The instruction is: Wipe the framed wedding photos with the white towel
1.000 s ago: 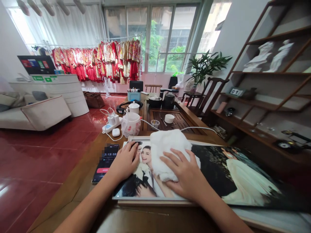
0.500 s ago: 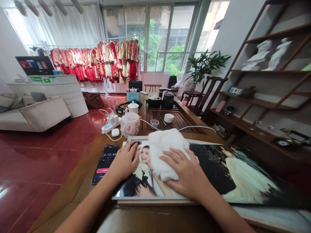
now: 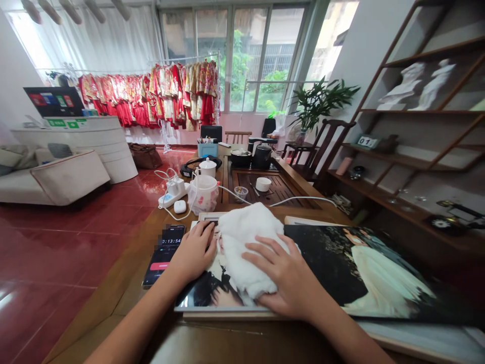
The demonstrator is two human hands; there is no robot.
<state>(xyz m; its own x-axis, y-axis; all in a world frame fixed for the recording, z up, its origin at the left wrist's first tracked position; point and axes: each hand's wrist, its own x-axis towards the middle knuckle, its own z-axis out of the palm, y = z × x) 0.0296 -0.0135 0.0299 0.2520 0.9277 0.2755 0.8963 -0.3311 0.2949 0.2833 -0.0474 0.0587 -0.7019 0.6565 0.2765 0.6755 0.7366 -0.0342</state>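
Note:
My right hand (image 3: 286, 275) lies with fingers spread on a folded white cloth (image 3: 248, 242), pressing it against a framed photo. This glossy photo (image 3: 193, 293) shows a couple, partly covered by the cloth. At its left edge rests my left hand (image 3: 197, 250), fingers stretched out over the border and nothing held. To the right lies a second, larger photo (image 3: 314, 263), dark, with a long pale gown. Beside my left hand is a phone (image 3: 162, 258) with a running timer on its screen.
Behind the photos stand a plastic-wrapped white container (image 3: 203, 194), a lidded white mug (image 3: 207, 168) and a power strip (image 3: 172, 197). A white cable (image 3: 303, 198) runs across the wooden table. Farther back are a tea tray (image 3: 280, 189), a small white cup (image 3: 263, 184) and dark kettles (image 3: 261, 156).
My right hand has slid the white cloth left and slightly toward me, so it now covers the faces in the photo. My left hand stays in place.

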